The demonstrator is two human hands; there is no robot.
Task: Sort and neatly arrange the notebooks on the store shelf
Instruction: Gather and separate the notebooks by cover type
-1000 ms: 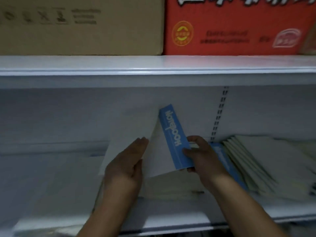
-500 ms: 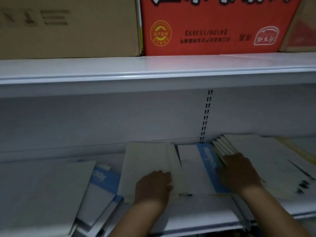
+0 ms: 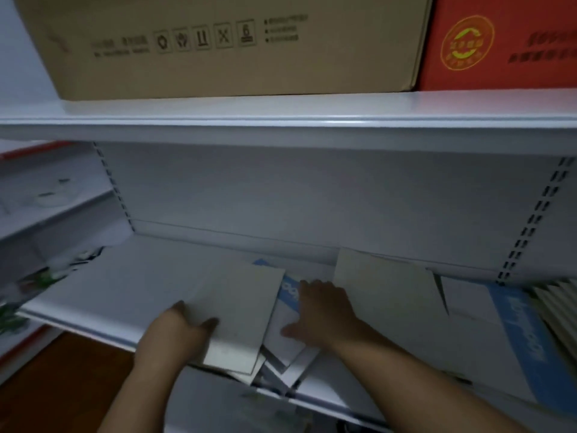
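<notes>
A loose pile of notebooks lies on the white shelf (image 3: 109,285), some hanging over its front edge. The top one shows a plain pale back cover (image 3: 237,307). My left hand (image 3: 178,332) grips its near left corner, thumb on top. Beneath it a blue-banded notebook (image 3: 288,290) peeks out, and my right hand (image 3: 324,314) lies flat on it with fingers stretched. To the right a tidier stack (image 3: 384,295) lies flat, with a blue-spined notebook (image 3: 515,326) beside it and more pale notebooks (image 3: 559,295) at the far right.
Above, the upper shelf (image 3: 281,120) carries a brown carton (image 3: 218,45) and a red carton (image 3: 499,42). Slotted uprights (image 3: 530,220) run down the back panel. A neighbouring shelf (image 3: 46,207) with small items stands left. Wooden floor (image 3: 62,370) shows below.
The view has swung left. Both hands left the middle stack and moved to the messy left pile; my left hand now holds the top notebook's corner, my right presses the blue-banded one.
</notes>
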